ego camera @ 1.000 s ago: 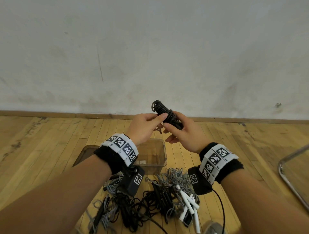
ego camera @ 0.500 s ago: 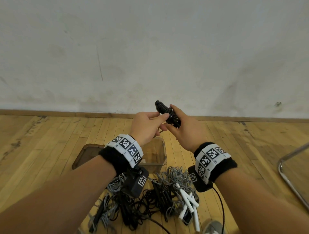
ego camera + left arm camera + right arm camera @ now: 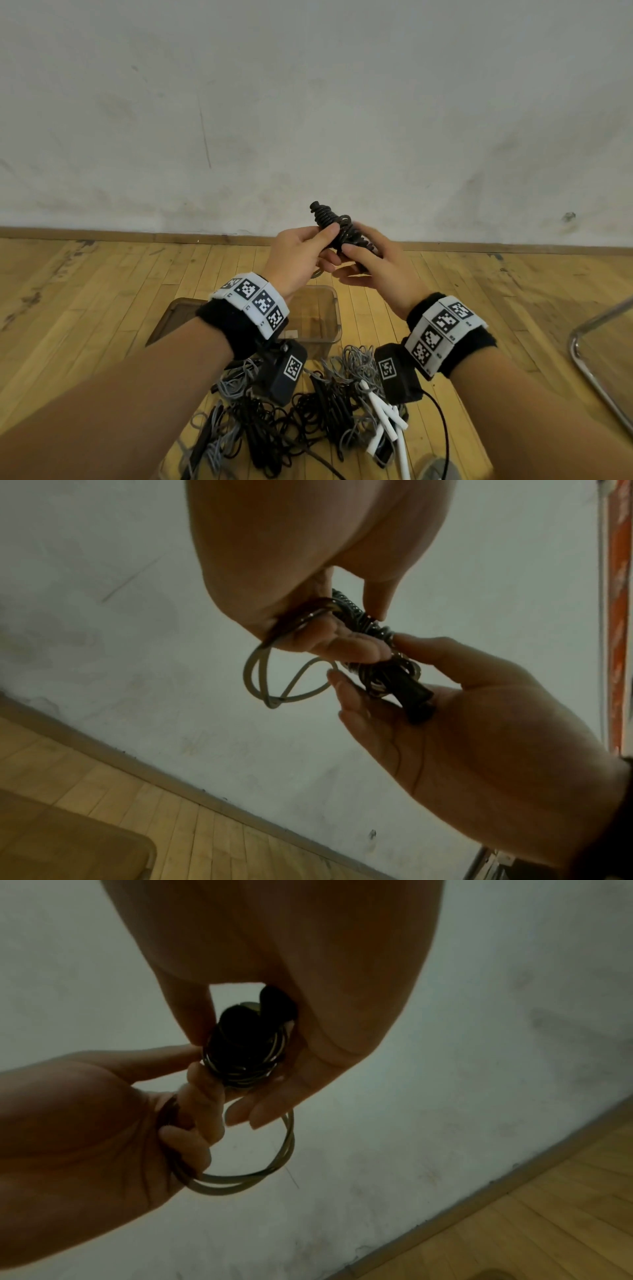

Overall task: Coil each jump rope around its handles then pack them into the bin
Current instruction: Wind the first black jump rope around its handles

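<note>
Coiling is nearing its end: you are holding the rope (image 3: 337, 229) at chest height above the bin (image 3: 320, 317), black handles bundled, cord wound round them in tight, ridged turns. Your right hand (image 3: 373, 270) is cradling the handle end, thumb and fingers curled round it. Your left hand (image 3: 298, 255) is pinching the coil and gripping the last slack loop (image 3: 274, 680), a thin, smooth, springy cord. Next move, as judged: wind and tuck that loop, then lower the bundle into the clear plastic bin. Tangled ropes (image 3: 301, 421) are waiting on the floor.
</note>
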`<action>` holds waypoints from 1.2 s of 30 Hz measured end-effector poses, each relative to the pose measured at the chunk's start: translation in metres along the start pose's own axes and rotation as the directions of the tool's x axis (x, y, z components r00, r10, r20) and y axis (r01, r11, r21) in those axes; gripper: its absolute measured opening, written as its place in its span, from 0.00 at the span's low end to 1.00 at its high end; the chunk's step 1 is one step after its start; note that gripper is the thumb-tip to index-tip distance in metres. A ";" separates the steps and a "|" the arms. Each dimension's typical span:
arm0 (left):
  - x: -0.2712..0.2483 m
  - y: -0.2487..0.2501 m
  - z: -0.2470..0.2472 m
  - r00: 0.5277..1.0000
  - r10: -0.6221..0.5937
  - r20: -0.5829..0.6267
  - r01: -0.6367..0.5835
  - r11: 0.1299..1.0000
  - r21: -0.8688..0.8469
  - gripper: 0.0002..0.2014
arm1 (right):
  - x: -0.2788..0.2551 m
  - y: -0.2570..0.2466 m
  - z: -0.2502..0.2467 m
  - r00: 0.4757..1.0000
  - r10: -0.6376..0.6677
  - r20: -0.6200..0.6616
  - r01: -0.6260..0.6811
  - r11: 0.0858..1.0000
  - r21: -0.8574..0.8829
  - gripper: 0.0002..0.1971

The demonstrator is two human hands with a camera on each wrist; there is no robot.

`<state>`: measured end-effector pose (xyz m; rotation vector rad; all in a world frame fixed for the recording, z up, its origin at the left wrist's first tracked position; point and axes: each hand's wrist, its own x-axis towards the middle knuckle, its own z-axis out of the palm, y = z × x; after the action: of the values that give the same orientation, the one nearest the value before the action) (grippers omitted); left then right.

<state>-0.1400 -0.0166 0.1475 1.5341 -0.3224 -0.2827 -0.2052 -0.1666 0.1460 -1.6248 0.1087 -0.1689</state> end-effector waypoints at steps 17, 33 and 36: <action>-0.005 0.001 0.004 0.999 0.032 0.014 -0.034 0.982 0.183 0.14 | 0.004 0.012 -0.016 0.982 -0.153 -0.108 0.089 0.889 -0.450 0.28; -0.007 0.001 -0.005 0.997 -0.025 -0.070 0.033 0.992 0.123 0.19 | -0.001 0.010 0.007 0.965 -0.261 0.019 0.247 0.884 -0.397 0.20; -0.006 0.002 -0.004 0.996 -0.023 -0.084 0.034 0.991 0.127 0.21 | 0.002 0.012 0.008 0.961 -0.275 0.016 0.255 0.869 -0.424 0.26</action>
<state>-0.1444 -0.0105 0.1490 1.6729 -0.2581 -0.2241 -0.2016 -0.1601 0.1337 -2.0698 -0.0508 -0.4178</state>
